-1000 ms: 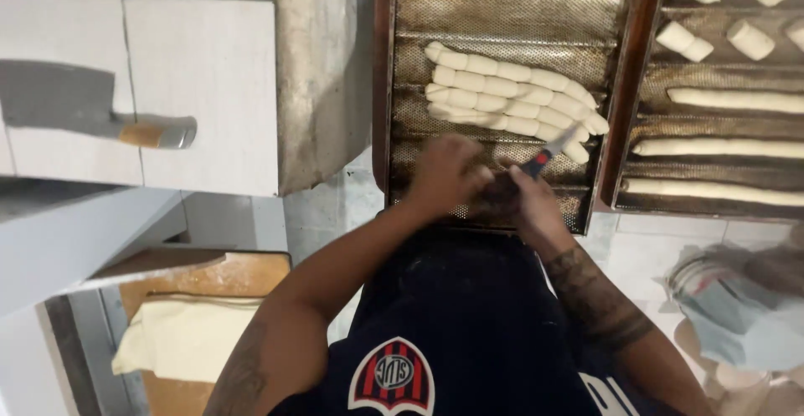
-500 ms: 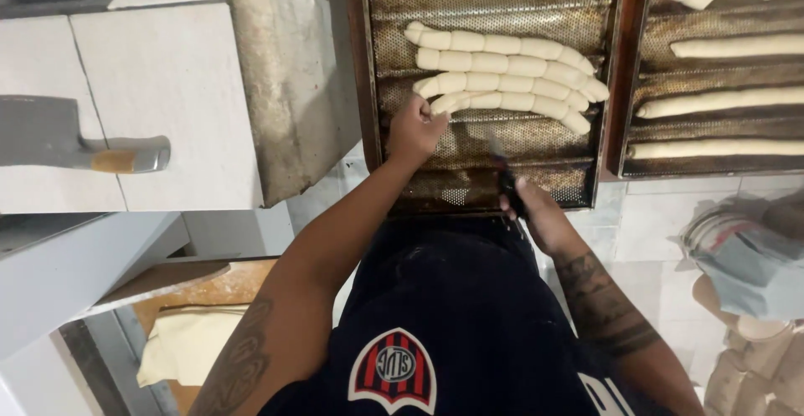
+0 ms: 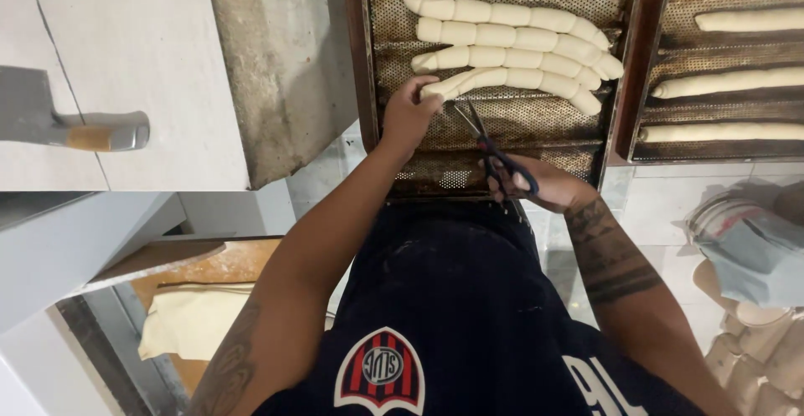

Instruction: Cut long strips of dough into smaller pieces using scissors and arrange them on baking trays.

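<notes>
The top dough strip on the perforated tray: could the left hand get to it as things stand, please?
Probably yes. The left hand already touches the nearest dough strip on the perforated tray, and the top dough strip lies just beyond, with only the other strips between.

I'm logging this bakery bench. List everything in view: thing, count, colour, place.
dough rolls: four, pale, segmented, on the near tray, left hand on the lowest
near tray: one, brown perforated metal, top centre
far tray: one, brown, top right, at least three uncut pale dough sticks
scissors: one, dark handles, in right hand
cleaver: one, grey blade, far left
dough sheet: one, cream, on wooden board, lower left
cloth: grey-blue, right edge
left hand: touching dough
right hand: gripping scissors
</notes>
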